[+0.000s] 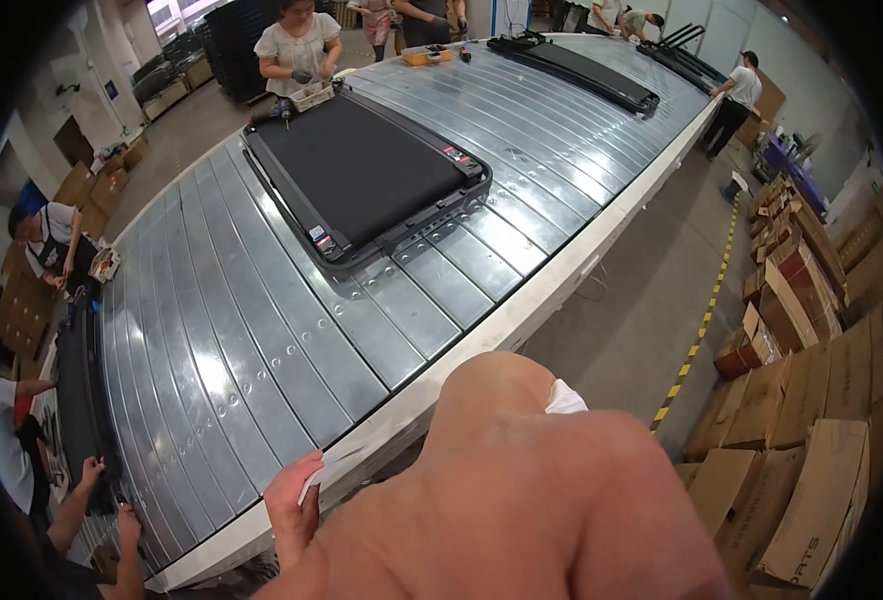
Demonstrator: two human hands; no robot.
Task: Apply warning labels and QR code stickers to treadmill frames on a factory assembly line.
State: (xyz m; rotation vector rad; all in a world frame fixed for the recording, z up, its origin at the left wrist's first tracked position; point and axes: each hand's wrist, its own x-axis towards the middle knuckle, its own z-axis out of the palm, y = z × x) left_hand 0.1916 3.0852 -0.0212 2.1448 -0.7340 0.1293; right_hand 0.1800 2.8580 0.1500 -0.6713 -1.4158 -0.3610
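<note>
My left hand is closed at the pale front edge of the long metal table, its thumb and fingers pinching a thin white paper-like piece. My right hand is raised very close and fills the lower middle of the view. Its knuckles are bent and its fingertips are hidden behind the back of the hand. A small white piece pokes out beside a bent finger; what it is, I cannot make out. Beyond both hands, a black framed panel lies on the ribbed metal tabletop.
Another person's hands work at a black panel on the left. Several co-workers stand around the table. Further black panels lie at the far end near an orange tray. Cardboard boxes pile up on the right beyond a yellow-black floor stripe.
</note>
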